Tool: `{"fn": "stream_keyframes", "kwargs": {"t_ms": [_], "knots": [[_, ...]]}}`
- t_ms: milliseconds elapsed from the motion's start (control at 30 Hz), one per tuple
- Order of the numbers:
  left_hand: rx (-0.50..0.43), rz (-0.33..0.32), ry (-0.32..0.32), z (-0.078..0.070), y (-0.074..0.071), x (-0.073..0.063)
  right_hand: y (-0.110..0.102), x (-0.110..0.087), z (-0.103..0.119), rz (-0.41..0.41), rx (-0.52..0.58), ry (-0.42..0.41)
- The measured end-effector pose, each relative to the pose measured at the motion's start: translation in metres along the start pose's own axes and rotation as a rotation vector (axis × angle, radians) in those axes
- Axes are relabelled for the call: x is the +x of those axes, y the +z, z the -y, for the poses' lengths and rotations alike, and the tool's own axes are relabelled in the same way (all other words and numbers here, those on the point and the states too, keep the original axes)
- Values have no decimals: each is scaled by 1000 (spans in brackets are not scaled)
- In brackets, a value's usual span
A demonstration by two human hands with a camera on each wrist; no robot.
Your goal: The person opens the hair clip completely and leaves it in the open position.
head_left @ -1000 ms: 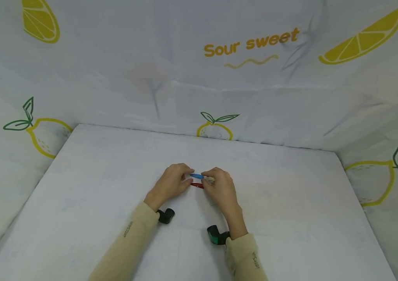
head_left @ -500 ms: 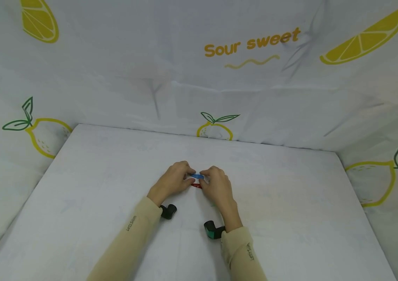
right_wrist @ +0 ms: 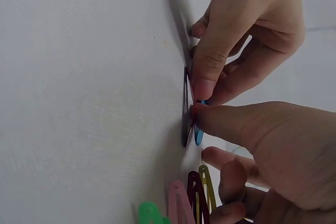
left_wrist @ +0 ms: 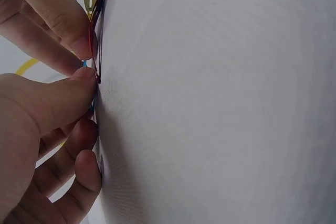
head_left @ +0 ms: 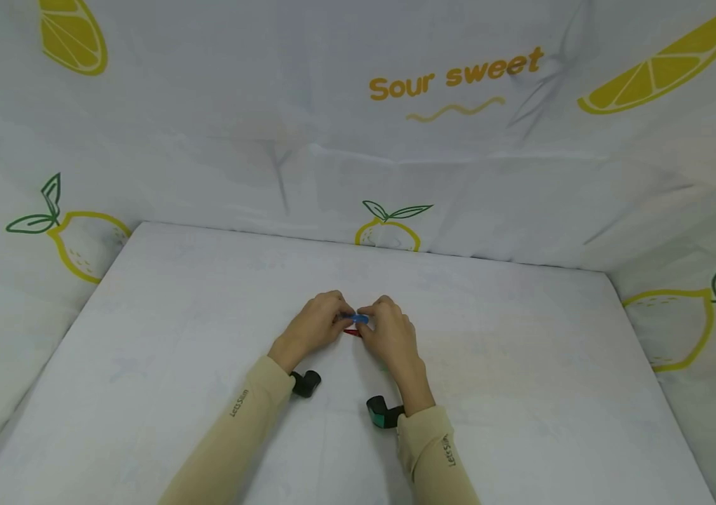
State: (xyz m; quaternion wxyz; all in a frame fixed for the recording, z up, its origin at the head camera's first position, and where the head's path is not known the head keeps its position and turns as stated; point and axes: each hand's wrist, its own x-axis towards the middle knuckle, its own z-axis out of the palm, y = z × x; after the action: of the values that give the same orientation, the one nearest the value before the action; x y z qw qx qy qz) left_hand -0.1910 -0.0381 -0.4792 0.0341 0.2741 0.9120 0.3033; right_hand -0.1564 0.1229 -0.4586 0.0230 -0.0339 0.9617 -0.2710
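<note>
Over the middle of the white table, my left hand (head_left: 315,324) and right hand (head_left: 390,338) meet fingertip to fingertip. A blue snap hair clip (head_left: 360,318) is pinched between thumb and fingers of each hand, one hand at either end. Fingertips cover much of it; its rounded end (right_wrist: 199,136) shows beyond the right thumb in the right wrist view. Just on the near side of it, a red snap hair clip (head_left: 352,332) lies on the table by the thumbs. From the left wrist view, the red clip (left_wrist: 93,56) appears edge-on beside the fingertips.
Several more hair clips lie by my right hand: green (right_wrist: 150,212), pink (right_wrist: 180,203), dark red (right_wrist: 196,190) and yellow (right_wrist: 208,184). Black wrist-camera mounts (head_left: 307,384) jut inward from the cuffs. A lemon-print cloth (head_left: 257,140) rises behind the table (head_left: 522,365).
My hands have drawn slightly closer together, the left to the right and the right to the left. Less of the blue and red clips now shows between them.
</note>
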Motion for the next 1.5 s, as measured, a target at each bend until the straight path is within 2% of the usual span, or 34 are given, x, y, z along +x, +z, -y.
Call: {"fn": "stream_keyframes", "kwargs": {"t_ms": [267,500,833,933,1233,1500], "knots": [[6,-47,27,0,1,-4,2,-1,-1,-6,-1,-26],[12,-99,62,0,1,-9,1,-4,0,-8,54,-48],[11,-139,92,-4,-1,-20,-1,-14,-1,-24,97,-116],[5,-142,84,-6,-2,-23,-1,-18,-1,-25,94,-127],[-85,-135,58,-9,-5,-35,1,-28,0,-75,107,-180],[-109,-169,104,-10,-4,-41,4,-34,-3,-132,134,-242]]}}
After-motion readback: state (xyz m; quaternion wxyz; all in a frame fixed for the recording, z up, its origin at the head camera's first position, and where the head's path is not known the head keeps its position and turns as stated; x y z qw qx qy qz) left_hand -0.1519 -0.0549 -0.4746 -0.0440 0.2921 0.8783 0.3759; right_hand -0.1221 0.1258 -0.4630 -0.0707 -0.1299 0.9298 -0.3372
